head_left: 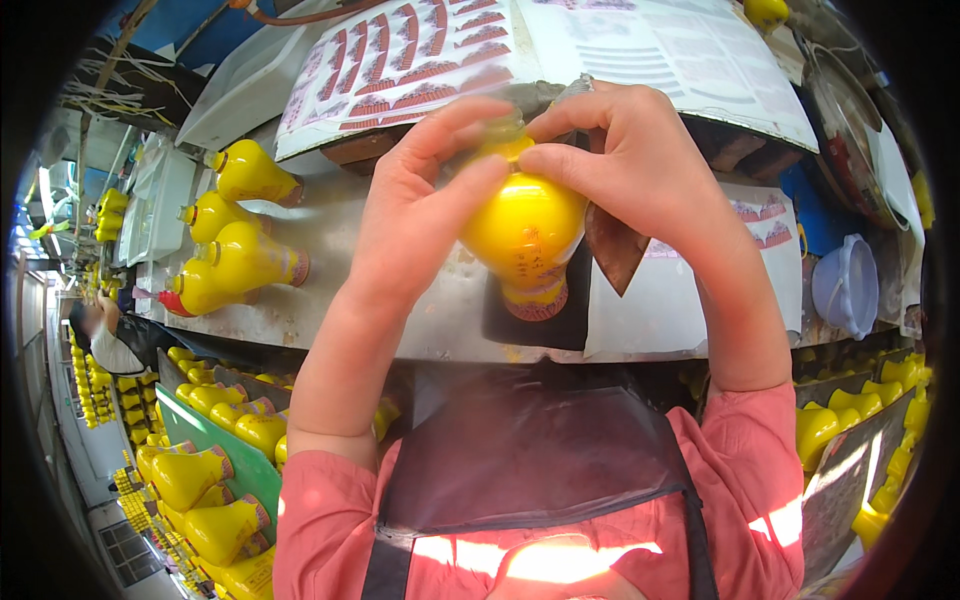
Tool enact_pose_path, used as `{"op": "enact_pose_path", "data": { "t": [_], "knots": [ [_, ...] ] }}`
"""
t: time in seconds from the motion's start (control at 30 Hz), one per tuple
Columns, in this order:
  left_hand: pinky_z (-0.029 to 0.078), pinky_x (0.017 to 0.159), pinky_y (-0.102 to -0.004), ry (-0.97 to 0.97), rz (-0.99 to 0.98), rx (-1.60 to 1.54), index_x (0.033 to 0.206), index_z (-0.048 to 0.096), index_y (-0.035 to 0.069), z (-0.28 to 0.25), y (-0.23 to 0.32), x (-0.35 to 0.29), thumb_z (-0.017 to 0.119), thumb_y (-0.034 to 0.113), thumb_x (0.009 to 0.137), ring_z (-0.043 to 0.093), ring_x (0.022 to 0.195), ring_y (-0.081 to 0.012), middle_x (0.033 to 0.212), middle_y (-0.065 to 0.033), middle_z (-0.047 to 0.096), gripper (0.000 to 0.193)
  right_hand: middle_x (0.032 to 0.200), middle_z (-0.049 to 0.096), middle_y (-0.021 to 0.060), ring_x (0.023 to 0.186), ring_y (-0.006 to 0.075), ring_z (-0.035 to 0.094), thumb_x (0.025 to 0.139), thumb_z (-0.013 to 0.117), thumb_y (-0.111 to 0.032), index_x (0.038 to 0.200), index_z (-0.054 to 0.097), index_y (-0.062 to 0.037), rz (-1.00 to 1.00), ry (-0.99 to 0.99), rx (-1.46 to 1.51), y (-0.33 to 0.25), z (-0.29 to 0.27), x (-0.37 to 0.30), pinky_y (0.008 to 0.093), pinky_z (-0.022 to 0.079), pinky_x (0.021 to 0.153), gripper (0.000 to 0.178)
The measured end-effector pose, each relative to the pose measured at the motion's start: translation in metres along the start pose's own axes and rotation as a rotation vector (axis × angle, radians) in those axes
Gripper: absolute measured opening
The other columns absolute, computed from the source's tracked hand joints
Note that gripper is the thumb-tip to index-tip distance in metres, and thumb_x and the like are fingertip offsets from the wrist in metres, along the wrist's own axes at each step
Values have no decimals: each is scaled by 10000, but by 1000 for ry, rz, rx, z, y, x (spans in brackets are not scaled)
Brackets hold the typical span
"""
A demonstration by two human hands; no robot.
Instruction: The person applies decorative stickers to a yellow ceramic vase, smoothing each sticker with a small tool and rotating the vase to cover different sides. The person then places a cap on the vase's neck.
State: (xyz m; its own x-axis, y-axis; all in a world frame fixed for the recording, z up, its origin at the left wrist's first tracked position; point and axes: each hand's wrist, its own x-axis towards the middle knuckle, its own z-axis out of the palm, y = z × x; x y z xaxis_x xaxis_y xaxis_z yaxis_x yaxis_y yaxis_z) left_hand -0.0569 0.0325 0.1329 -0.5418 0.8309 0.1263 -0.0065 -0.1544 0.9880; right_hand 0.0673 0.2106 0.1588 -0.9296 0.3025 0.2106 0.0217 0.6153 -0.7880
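Note:
A glossy yellow bottle (525, 225) with a narrow neck and a patterned band around its foot stands upright on a dark pad (497, 318) before me. My left hand (430, 190) curls around the neck from the left, thumb against it, fingertips slightly blurred. From the right, my right hand (625, 140) pinches at the neck with thumb and forefinger. A scraper-like tool with a brown pointed blade (613, 250) is tucked in that same hand, the blade poking out below the palm. The fingers partly cover the bottle's mouth, which looks blurred.
Several yellow bottles (245, 255) stand to the left on the worktable (420, 330). Printed decal sheets (400, 65) lie on a raised board at the back. A pale bucket (845, 287) is at the right edge. More bottles crowd the lower left; a person (118, 335) is farther off.

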Motion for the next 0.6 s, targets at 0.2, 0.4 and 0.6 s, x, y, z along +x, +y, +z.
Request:
{"op": "enact_pose_path", "data": {
  "t": [0.2,0.4,0.6],
  "knots": [
    [516,982,-285,19,-28,-183,1414,608,63,3,-8,4,653,51,993,648,1094,-101,1230,-59,708,424,880,733,61,720,89,673,951,716,-187,1064,772,18,214,-47,239,16,3,7,239,523,614,240],
    [535,974,-293,66,-28,-132,1441,588,51,7,-8,6,618,-16,976,670,1092,-144,1178,-99,710,471,807,726,66,642,78,654,943,733,-229,1077,759,32,178,-44,279,12,4,5,228,516,576,295],
    [508,1001,-288,54,-45,-123,1445,590,70,6,-8,7,630,8,955,644,1120,-115,1226,-66,708,496,741,715,68,565,68,633,922,763,-261,1075,745,37,123,-8,198,9,4,11,222,496,513,336]
  ]
}}
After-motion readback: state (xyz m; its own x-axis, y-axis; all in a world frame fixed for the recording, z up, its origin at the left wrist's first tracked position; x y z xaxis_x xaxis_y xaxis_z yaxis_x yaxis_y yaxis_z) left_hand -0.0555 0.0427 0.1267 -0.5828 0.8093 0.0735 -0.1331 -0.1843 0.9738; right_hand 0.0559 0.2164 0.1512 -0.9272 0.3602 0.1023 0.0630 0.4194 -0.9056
